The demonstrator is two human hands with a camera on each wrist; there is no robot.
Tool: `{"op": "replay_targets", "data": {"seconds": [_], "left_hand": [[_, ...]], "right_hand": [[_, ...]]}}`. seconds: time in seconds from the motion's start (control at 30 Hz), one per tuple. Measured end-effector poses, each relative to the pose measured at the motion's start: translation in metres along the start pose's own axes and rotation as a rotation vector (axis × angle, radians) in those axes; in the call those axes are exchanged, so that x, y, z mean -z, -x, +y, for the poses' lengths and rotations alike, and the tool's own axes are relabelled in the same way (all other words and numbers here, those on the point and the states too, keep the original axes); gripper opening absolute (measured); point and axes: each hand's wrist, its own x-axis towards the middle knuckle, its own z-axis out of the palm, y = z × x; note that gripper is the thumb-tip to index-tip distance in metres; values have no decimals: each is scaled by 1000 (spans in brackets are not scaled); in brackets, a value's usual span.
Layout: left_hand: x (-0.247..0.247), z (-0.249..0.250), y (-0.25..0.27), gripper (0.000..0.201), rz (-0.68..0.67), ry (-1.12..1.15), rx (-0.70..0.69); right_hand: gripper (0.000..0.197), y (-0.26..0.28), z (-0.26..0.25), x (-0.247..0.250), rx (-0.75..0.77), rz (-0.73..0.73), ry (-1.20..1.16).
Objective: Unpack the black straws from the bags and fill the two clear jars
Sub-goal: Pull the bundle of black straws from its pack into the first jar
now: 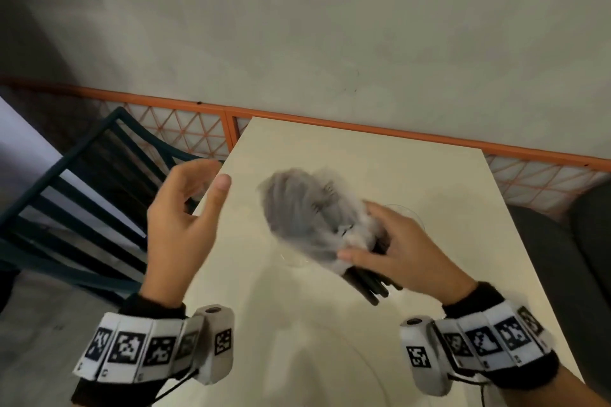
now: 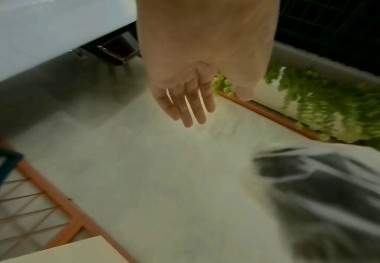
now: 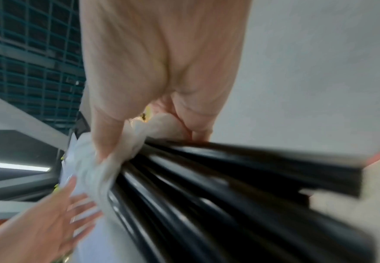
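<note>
Head view: right hand (image 1: 405, 251) grip holds bagged black straws (image 1: 370, 284); left hand (image 1: 180, 215) wide.

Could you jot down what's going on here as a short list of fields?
right hand: grips a bag of black straws above the table
straws: ends stick out of the bag near the wrist
left hand: open, holds nothing, apart from the bag
jar: clear, faint behind the right hand, contents unclear
blur: bag smeared
</note>
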Motion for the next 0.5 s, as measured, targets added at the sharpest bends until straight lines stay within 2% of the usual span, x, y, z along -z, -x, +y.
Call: {"op": "replay_targets", "data": {"seconds": [0.07,0.2,0.27,0.4,0.5], "left_hand": [[0,-13,-3,52,-42,102,131],[-21,-40,-3,69,-352,195,311],[-38,-50,-3,75,-491,231,359],[-72,-63,-11,107,-681,253,387],[-94,-64,-23,108,-780,268,361]], "right_hand": [[37,-3,2,11,-16,123,-171],[28,-23,10,13,-37,348,-370],[32,-38,15,9,-52,414,-451],[51,-67,22,-3,-89,447,-574],[45,-89,23,-13,-84,425,-543]]}}
